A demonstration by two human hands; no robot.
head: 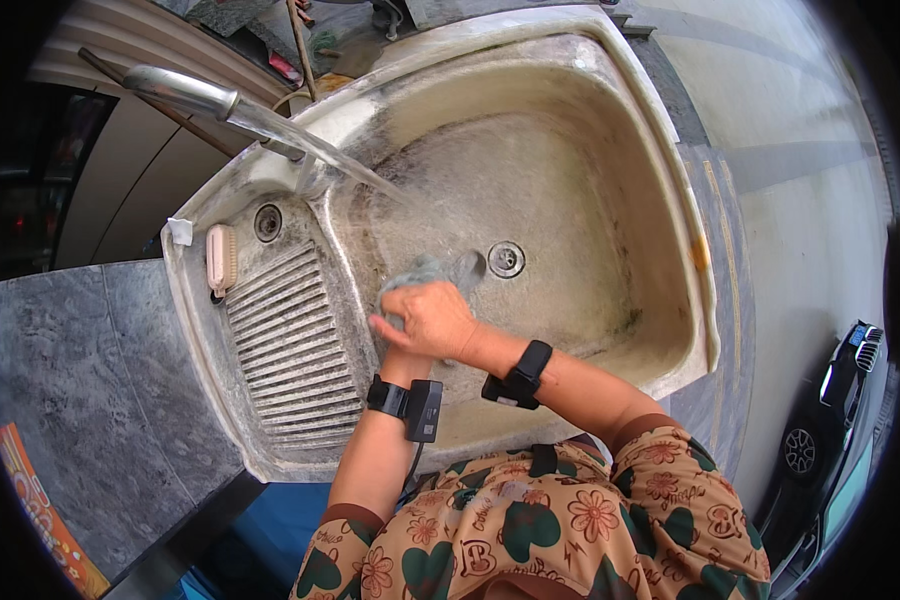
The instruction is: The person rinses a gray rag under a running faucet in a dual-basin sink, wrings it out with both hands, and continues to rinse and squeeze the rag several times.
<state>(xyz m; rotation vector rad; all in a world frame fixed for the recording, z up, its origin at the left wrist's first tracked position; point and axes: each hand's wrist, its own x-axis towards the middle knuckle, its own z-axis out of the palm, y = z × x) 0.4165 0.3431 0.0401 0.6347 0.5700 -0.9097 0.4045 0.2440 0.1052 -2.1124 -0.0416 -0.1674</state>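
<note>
A wet grey cloth [422, 271] is bunched low in the basin of a worn stone sink [570, 176]. My right hand [436, 319] is closed over it, and the cloth's darker end [469, 271] sticks out towards the metal drain [506, 259]. Beneath the right hand is my left hand [409, 366], showing little more than its wrist, so its fingers and grip are hidden. Water [337, 160] pours from the metal tap [184, 90] into the basin, behind the cloth.
Left of the basin is a ribbed washboard [292, 352] with a second drain [268, 223]. A pink scrubbing brush [221, 259] lies on its far-left edge. Grey tiled counter [52, 352] adjoins the sink. A wooden stick [301, 49] stands behind. A black car [817, 442] is at the right.
</note>
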